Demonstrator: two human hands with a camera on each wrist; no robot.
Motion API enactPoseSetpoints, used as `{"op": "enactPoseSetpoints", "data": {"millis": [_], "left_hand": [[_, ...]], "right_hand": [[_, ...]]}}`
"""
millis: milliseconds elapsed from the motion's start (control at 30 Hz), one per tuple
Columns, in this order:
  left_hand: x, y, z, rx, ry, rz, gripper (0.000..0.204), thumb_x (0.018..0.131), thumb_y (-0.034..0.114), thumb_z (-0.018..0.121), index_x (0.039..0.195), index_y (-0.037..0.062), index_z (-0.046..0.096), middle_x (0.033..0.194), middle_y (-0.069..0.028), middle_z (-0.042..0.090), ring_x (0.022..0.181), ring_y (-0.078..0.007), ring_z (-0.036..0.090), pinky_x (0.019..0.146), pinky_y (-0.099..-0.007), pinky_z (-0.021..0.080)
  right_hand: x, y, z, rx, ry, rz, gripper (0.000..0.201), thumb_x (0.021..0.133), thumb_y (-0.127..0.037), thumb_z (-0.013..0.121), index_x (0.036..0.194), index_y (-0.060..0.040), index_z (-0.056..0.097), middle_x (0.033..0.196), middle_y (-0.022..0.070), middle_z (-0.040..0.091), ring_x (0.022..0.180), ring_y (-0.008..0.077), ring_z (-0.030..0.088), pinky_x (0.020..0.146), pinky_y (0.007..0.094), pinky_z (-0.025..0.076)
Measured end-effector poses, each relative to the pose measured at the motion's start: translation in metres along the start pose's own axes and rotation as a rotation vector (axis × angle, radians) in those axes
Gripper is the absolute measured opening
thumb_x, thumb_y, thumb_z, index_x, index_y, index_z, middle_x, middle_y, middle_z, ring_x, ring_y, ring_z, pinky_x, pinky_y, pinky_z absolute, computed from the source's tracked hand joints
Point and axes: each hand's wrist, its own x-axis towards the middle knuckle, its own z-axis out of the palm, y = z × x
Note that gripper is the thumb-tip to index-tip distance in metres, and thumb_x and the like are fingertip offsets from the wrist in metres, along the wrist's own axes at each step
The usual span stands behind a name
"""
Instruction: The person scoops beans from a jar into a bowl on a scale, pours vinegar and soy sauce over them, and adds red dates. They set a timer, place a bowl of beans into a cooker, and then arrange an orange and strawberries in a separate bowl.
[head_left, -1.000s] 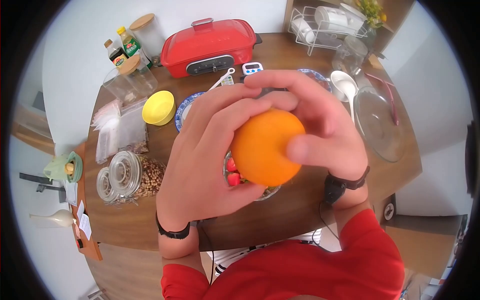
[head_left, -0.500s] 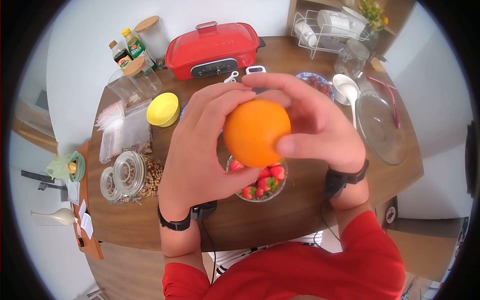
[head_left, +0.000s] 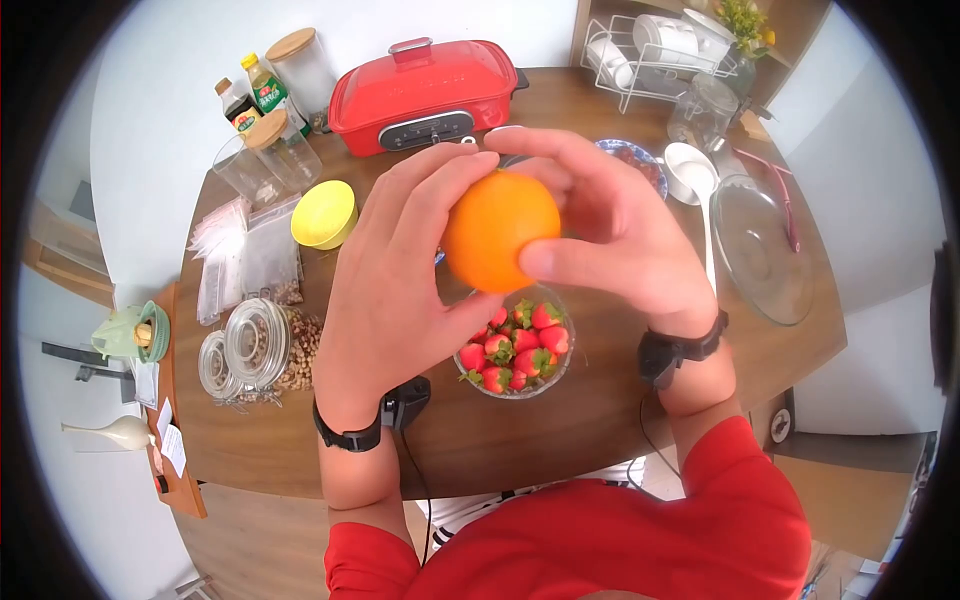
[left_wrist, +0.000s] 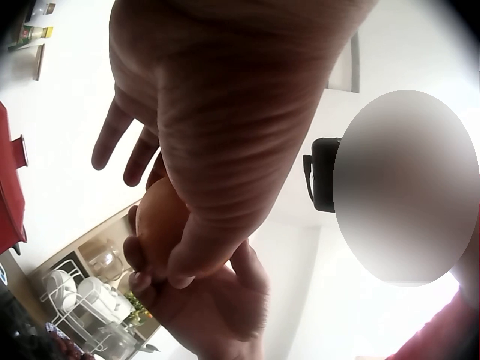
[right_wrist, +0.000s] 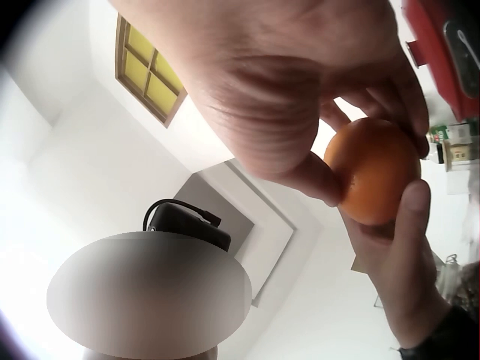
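An orange (head_left: 501,231) is held up between both hands, above a glass bowl of strawberries (head_left: 515,345). The left hand (head_left: 395,290) grips its left side, thumb below and fingers over the top. From the right, the right hand (head_left: 620,235) presses its thumb on the fruit, with fingers curved behind it. In the left wrist view the orange (left_wrist: 161,221) is partly covered by the left thumb. The right wrist view shows the orange (right_wrist: 373,171) between the right thumb and fingers, with the other hand's thumb on its lower right.
A yellow bowl (head_left: 325,215), plastic bags (head_left: 245,250) and open glass jars (head_left: 257,342) stand on the left. Behind are a red electric cooker (head_left: 425,95) and sauce bottles (head_left: 268,88). On the right lie a white ladle (head_left: 706,200), a glass lid (head_left: 760,250) and a dish rack (head_left: 650,60).
Both hands have moved the orange up and slightly left, away from the body. The strawberry bowl, largely covered before, shows more fully.
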Motion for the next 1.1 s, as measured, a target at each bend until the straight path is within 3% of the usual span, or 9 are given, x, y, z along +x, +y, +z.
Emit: {"op": "enactPoseSetpoints", "data": {"millis": [100, 167, 267, 567, 800, 867, 900, 967, 1100], "left_hand": [[-0.001, 0.000, 0.001, 0.029, 0.002, 0.008, 0.076, 0.069, 0.008, 0.085, 0.138, 0.0077, 0.055, 0.137, -0.0148, 0.059, 0.127, -0.0356, 0.058, 0.103, -0.0428, 0.049], [-0.002, -0.001, 0.001, 0.038, 0.002, 0.011, 0.074, 0.070, 0.008, 0.083, 0.139, 0.0086, 0.055, 0.137, -0.0147, 0.059, 0.125, -0.0355, 0.059, 0.101, -0.0425, 0.051], [-0.001, 0.001, 0.002, 0.013, -0.036, -0.021, 0.072, 0.071, 0.008, 0.082, 0.138, 0.0090, 0.055, 0.137, -0.0148, 0.059, 0.123, -0.0356, 0.060, 0.097, -0.0416, 0.053], [0.000, -0.001, 0.009, 0.041, -0.001, 0.059, 0.072, 0.068, 0.004, 0.078, 0.137, 0.0084, 0.057, 0.136, -0.0153, 0.058, 0.118, -0.0352, 0.062, 0.089, -0.0387, 0.057], [0.000, 0.001, 0.005, -0.005, -0.011, 0.044, 0.073, 0.067, 0.005, 0.080, 0.137, 0.0091, 0.058, 0.131, -0.0140, 0.062, 0.118, -0.0335, 0.063, 0.093, -0.0392, 0.055], [0.001, -0.002, 0.002, -0.040, 0.050, 0.055, 0.076, 0.068, 0.009, 0.084, 0.138, 0.0073, 0.055, 0.130, -0.0126, 0.064, 0.119, -0.0300, 0.063, 0.100, -0.0400, 0.051], [-0.001, -0.004, 0.002, -0.047, 0.047, 0.056, 0.076, 0.068, 0.009, 0.084, 0.138, 0.0073, 0.055, 0.130, -0.0126, 0.064, 0.119, -0.0300, 0.063, 0.100, -0.0400, 0.051], [-0.003, -0.010, 0.003, -0.196, 0.094, -0.045, 0.083, 0.067, 0.014, 0.087, 0.142, 0.0043, 0.051, 0.132, -0.0127, 0.062, 0.121, -0.0269, 0.062, 0.106, -0.0398, 0.047], [-0.003, -0.013, 0.003, -0.243, 0.108, -0.027, 0.090, 0.067, 0.019, 0.089, 0.145, 0.0025, 0.047, 0.133, -0.0132, 0.061, 0.124, -0.0255, 0.060, 0.108, -0.0395, 0.045]], "right_hand": [[0.001, 0.003, 0.001, -0.086, 0.062, -0.004, 0.071, 0.084, -0.007, 0.081, 0.146, -0.0014, 0.047, 0.119, 0.0076, 0.066, 0.109, 0.0139, 0.064, 0.092, 0.0303, 0.053], [0.002, 0.006, 0.001, -0.356, 0.128, -0.039, 0.075, 0.080, -0.015, 0.086, 0.145, -0.0005, 0.050, 0.113, 0.0067, 0.067, 0.101, 0.0128, 0.064, 0.086, 0.0307, 0.054], [0.003, 0.006, 0.005, -0.471, 0.150, -0.047, 0.078, 0.077, -0.023, 0.088, 0.142, 0.0008, 0.052, 0.107, 0.0080, 0.067, 0.094, 0.0138, 0.063, 0.083, 0.0311, 0.054], [0.002, 0.009, 0.007, -0.655, 0.181, -0.141, 0.078, 0.076, -0.028, 0.089, 0.139, 0.0023, 0.054, 0.112, 0.0128, 0.066, 0.097, 0.0201, 0.065, 0.086, 0.0331, 0.054], [0.001, 0.013, 0.005, -0.622, 0.176, -0.145, 0.077, 0.080, -0.030, 0.088, 0.140, 0.0034, 0.053, 0.114, 0.0123, 0.066, 0.099, 0.0197, 0.065, 0.087, 0.0332, 0.055], [0.002, 0.017, 0.001, -0.300, 0.116, -0.080, 0.065, 0.091, -0.030, 0.079, 0.141, 0.0030, 0.053, 0.114, 0.0093, 0.067, 0.099, 0.0160, 0.064, 0.087, 0.0315, 0.054], [0.003, 0.015, 0.001, -0.302, 0.123, -0.076, 0.065, 0.091, -0.030, 0.079, 0.141, 0.0030, 0.053, 0.114, 0.0093, 0.067, 0.099, 0.0160, 0.064, 0.087, 0.0315, 0.054], [0.005, 0.009, 0.000, -0.138, 0.124, -0.015, 0.055, 0.102, -0.032, 0.067, 0.142, 0.0021, 0.052, 0.113, 0.0070, 0.067, 0.098, 0.0124, 0.063, 0.087, 0.0295, 0.053], [0.007, 0.006, -0.002, -0.159, 0.125, 0.017, 0.052, 0.105, -0.033, 0.062, 0.143, 0.0012, 0.051, 0.114, 0.0069, 0.067, 0.099, 0.0120, 0.064, 0.088, 0.0285, 0.053]]}}
